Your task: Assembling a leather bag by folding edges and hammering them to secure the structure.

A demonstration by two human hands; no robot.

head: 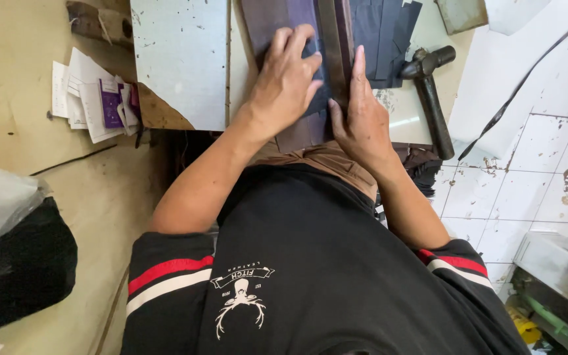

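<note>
Black shirt (323, 263) below; hammer (432, 92) lies just beside right hand (363, 121).

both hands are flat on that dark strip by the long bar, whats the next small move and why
Probably slide the dark leather strip snug against the long bar. The left hand lies flat on the strip, the right hand rests along the bar's side with its thumb on the strip's edge, and neither holds a tool; the hammer lies untouched to the right.
</note>
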